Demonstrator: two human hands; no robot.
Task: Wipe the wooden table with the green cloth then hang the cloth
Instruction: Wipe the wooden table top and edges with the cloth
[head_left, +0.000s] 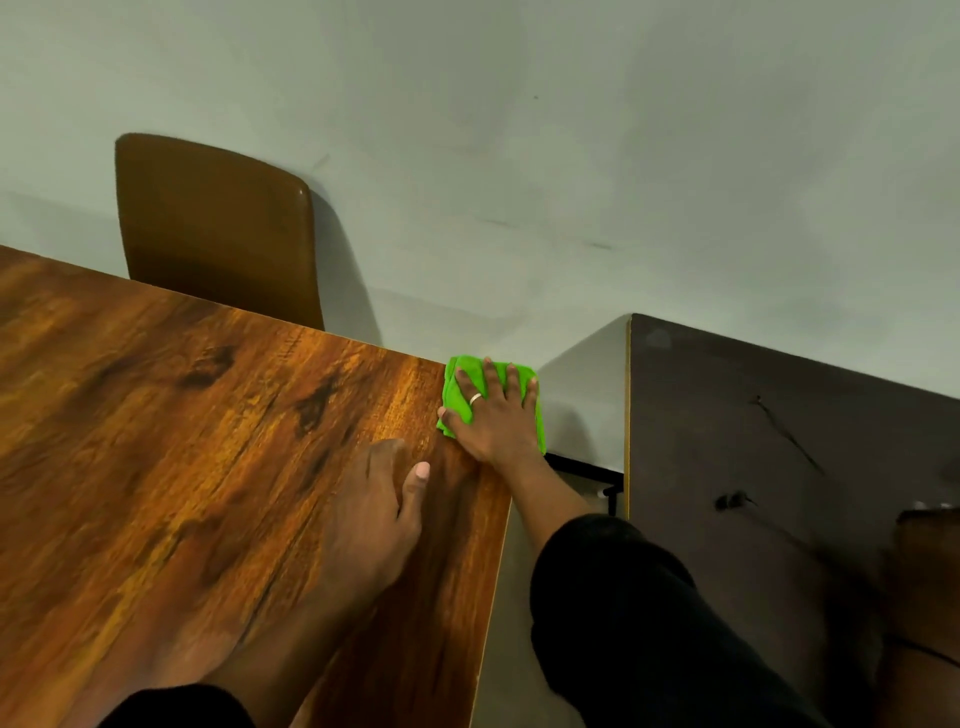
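Fingers of the left hand lay flat and together on the wooden table, gripping nothing, just left of the other hand; behind the table's far edge stood a brown chair. Further right, the right hand was spread over the green cloth, fingers apart and pressing it down at the table's far right corner, part of the cloth overhanging the edge. It looked soft, light and limp, folded into a small pad, so it would likely bunch or slide under a loose palm. For hanging, pinching one corner or edge should suit it. At far right stood a dark table.
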